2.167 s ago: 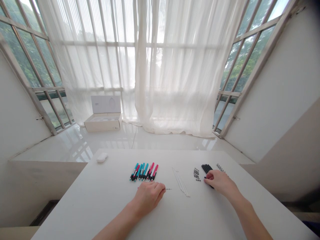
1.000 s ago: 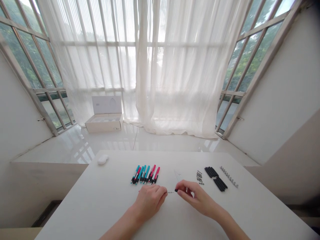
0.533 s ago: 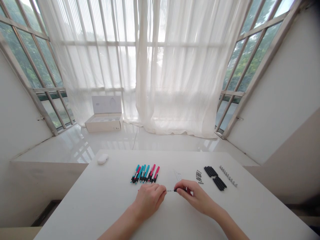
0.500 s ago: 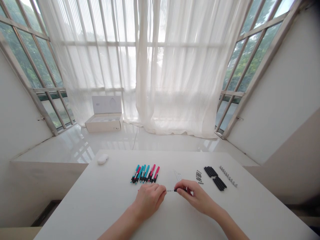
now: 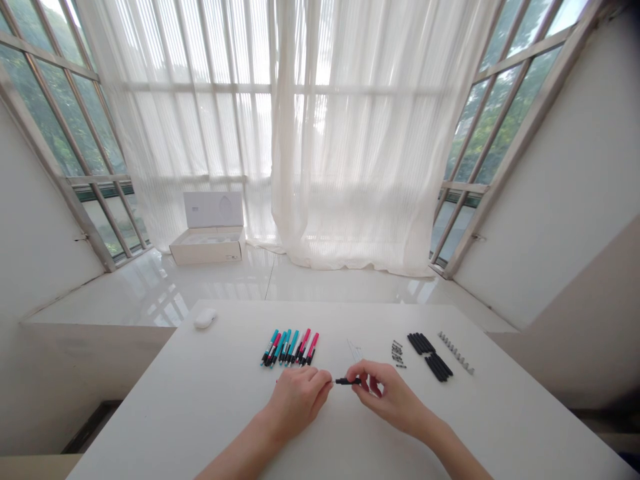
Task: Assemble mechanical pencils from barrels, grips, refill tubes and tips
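Observation:
My left hand (image 5: 299, 395) rests closed on the white table (image 5: 200, 407), fingers curled over a thin pen part that pokes out to the right. My right hand (image 5: 387, 395) pinches a small black pen piece (image 5: 346, 381) and holds it against the tip coming out of my left hand. Just beyond lies a row of finished teal and pink pens (image 5: 290, 347). Thin clear refills (image 5: 354, 349) lie behind my right hand.
Small dark tips (image 5: 397, 354), several black barrels (image 5: 430, 357) and a row of little springs (image 5: 456, 353) lie to the right. A white case (image 5: 205, 318) sits at the far left table edge. An open white box (image 5: 209, 230) stands on the sill by the curtain.
My right hand left the black barrels, came left with a black piece, and has slid it onto the tip held by my left hand. The left hand stayed put.

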Action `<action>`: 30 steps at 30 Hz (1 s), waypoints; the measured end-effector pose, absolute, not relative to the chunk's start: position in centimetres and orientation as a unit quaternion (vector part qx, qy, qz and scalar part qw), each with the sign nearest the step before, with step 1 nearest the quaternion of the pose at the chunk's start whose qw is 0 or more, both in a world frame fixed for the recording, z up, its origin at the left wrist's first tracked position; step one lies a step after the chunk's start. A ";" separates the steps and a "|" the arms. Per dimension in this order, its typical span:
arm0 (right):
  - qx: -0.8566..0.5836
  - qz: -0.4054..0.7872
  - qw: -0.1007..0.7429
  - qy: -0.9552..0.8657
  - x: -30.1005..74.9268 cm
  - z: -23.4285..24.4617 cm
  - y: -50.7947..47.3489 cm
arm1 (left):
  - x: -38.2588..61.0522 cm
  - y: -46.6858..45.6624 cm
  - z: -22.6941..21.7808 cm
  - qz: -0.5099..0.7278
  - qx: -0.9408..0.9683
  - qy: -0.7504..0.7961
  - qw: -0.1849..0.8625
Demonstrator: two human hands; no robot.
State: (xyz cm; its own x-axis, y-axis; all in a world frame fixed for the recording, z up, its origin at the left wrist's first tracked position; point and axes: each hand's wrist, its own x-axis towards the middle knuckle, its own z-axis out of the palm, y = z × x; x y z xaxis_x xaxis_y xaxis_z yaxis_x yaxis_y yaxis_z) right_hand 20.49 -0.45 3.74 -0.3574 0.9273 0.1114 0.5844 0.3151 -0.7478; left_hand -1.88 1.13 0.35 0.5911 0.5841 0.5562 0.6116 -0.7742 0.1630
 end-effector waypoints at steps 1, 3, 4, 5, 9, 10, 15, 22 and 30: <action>-0.494 0.310 0.277 -0.764 20.5 3.7 -0.4 | -1.9 1.1 0.4 -0.304 -0.892 -0.334 0.020; -0.492 0.305 0.282 -0.765 20.4 3.6 -0.4 | -1.9 1.1 0.4 -0.303 -0.893 -0.332 0.013; -0.492 0.303 0.285 -0.765 20.4 3.6 -0.4 | -1.9 1.1 0.5 -0.302 -0.894 -0.331 0.009; -0.492 0.303 0.288 -0.764 20.3 3.6 -0.4 | -1.9 1.1 0.5 -0.302 -0.894 -0.331 0.005; -0.498 0.304 0.290 -0.758 20.1 3.6 -0.3 | -1.9 1.1 0.5 -0.302 -0.895 -0.328 -0.018; -0.500 0.302 0.289 -0.758 20.1 3.6 -0.3 | -1.9 1.1 0.5 -0.303 -0.896 -0.324 -0.026; -0.499 0.291 0.281 -0.767 19.9 3.7 -0.4 | -1.9 1.0 0.3 -0.304 -0.898 -0.311 -0.068; -0.491 0.272 0.293 -0.774 19.2 2.6 -0.6 | -1.9 0.7 0.4 -0.273 -0.905 -0.311 -0.101; -0.472 0.240 0.289 -0.798 19.5 1.9 -0.6 | -1.9 0.9 0.5 -0.253 -0.905 -0.322 -0.118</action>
State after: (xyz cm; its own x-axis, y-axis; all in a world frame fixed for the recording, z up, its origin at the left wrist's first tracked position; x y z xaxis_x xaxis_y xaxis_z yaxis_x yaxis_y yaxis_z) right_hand 19.54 -0.55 1.85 -0.3884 0.8912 0.2343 0.6146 0.4400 -0.6548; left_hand -1.92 0.93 0.49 0.6647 0.6419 0.3822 0.5222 -0.7651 0.3769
